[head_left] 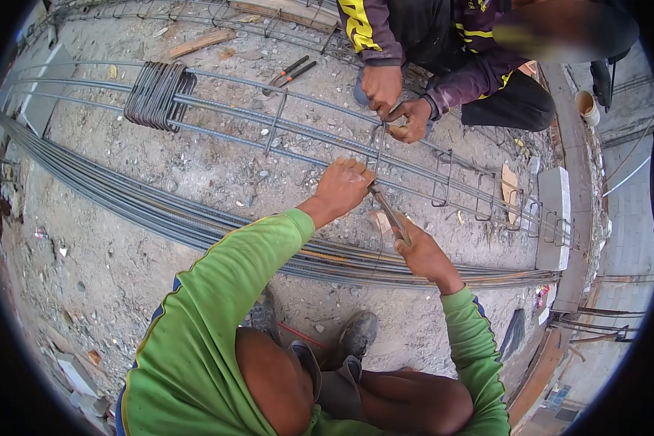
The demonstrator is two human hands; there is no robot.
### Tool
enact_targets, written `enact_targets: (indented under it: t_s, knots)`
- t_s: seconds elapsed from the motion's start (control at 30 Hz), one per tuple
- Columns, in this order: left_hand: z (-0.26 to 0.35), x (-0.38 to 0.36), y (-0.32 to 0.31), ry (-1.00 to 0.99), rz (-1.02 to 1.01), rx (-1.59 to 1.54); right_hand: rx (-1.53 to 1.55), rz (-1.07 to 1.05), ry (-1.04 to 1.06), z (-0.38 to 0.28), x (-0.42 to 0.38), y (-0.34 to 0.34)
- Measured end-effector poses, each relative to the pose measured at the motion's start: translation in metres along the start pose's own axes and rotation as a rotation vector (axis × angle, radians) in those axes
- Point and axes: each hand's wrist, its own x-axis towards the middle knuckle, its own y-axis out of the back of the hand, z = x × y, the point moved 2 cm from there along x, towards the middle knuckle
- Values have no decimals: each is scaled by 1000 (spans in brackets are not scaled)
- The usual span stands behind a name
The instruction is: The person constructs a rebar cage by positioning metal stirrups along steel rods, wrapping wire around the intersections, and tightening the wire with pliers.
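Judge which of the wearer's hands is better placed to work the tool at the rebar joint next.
Probably the right hand: it grips the handles of the pincers, whose head reaches the stirrup joint. The left hand is closed on the bar at that joint, apparently steadying it.

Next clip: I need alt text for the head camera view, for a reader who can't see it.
A person in green sleeves grips a rebar cage with the left hand and works a tying tool at it with the right hand. Opposite, a co-worker's hands tie the same cage. A bundle of stirrups hangs on the bars over gravelly ground.
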Motion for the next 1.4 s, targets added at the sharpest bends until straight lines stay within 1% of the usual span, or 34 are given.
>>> enact_targets:
  t_s: [0.1, 0.17, 0.2, 0.23, 0.27, 0.3, 0.37, 0.4, 0.43, 0.47, 0.5, 0.53, 0.57, 0.6, 0.63, 0.67, 0.7, 0.73, 0.77, 0.83, 0.87, 0.93, 0.97, 1.03, 1.07, 1.13, 1.17, 1.23, 1.27, 1.33, 1.4]
  knots:
    - [0, 0, -2, -10, 7, 16, -10, 44, 24, 9, -1, -9]
    - [-1, 0, -3, -13, -1, 23, 30, 110, 115, 11, -3, -18]
    - [0, -1, -3, 28, -88, 37, 33, 110, 116, 5, -5, -21]
    - [0, 0, -2, 66, -175, 52, 206, 17, -89, 0, -8, -25]
    - [0, -1, -1, 56, -177, 54, 379, -74, -293, -3, -11, -31]
    - [-1, -5, -2, 34, -140, 44, 386, -65, -293, -2, -11, -40]
    - [1, -6, 1, -1, -99, 38, 1181, -176, -248, 10, -8, -64]
    - [4, -7, 6, -12, -67, 44, 1459, -273, -192, 11, -10, -71]
    - [6, -8, 10, -35, -42, 48, 1481, -256, -175, 18, -9, -79]
    - [7, -7, 9, -80, -52, 51, 1745, -393, -131, 23, -7, -88]
    - [4, -5, 5, -46, -88, 48, 2006, -537, -60, 23, -6, -92]
    - [1, -4, 0, -19, -126, 45, 2040, -499, -3, 21, -6, -89]
    - [2, -3, -2, -81, -142, 46, 1671, -438, -8, 21, -7, -86]
    - [0, -2, -4, -42, -168, 63, 1301, -363, -31, 20, -8, -82]
    - [-1, 2, -5, 5, -188, 83, 1324, -326, -3, 12, -11, -74]
    - [0, 2, -5, -35, -195, 87, 1140, -304, -92, 3, -17, -67]
    - [1, 2, -4, -31, -167, 87, 958, -285, -186, 1, -21, -65]
    - [2, 3, -3, -25, -142, 87, 887, -297, -251, 8, -19, -68]
    - [4, 2, -2, -53, -157, 90, 914, -281, -242, 7, -24, -74]
    - [7, 4, 2, -33, -157, 141, 507, 320, -214, 2, -37, -81]
    - [8, 6, 3, -50, -167, 148, 526, 329, -213, 1, -39, -85]
    - [8, 5, 3, -35, -163, 151, 63, 556, -93, -1, -45, -85]
    - [9, 5, 3, -39, -167, 158, 71, 557, -90, 1, -44, -86]
    - [8, 5, 2, -40, -167, 154, -149, 637, -108, 5, -41, -86]
    - [8, 6, 1, -41, -168, 160, -144, 638, -104, 9, -38, -85]
    - [9, 5, 1, -39, -189, 167, 173, 398, -135, 21, -30, -85]
    - [9, 5, 1, -45, -196, 170, 182, 399, -135, 30, -27, -80]
    - [10, 5, 2, -38, -202, 190, 222, 303, 52, 52, -19, -70]
    - [11, 6, 2, -39, -211, 197, 232, 300, 54, 64, -14, -72]
    - [11, 7, 3, -36, -196, 185, 112, 428, 263, 71, -7, -74]
    - [9, 6, 1, -48, -188, 184, 125, 413, 280, 73, -7, -68]
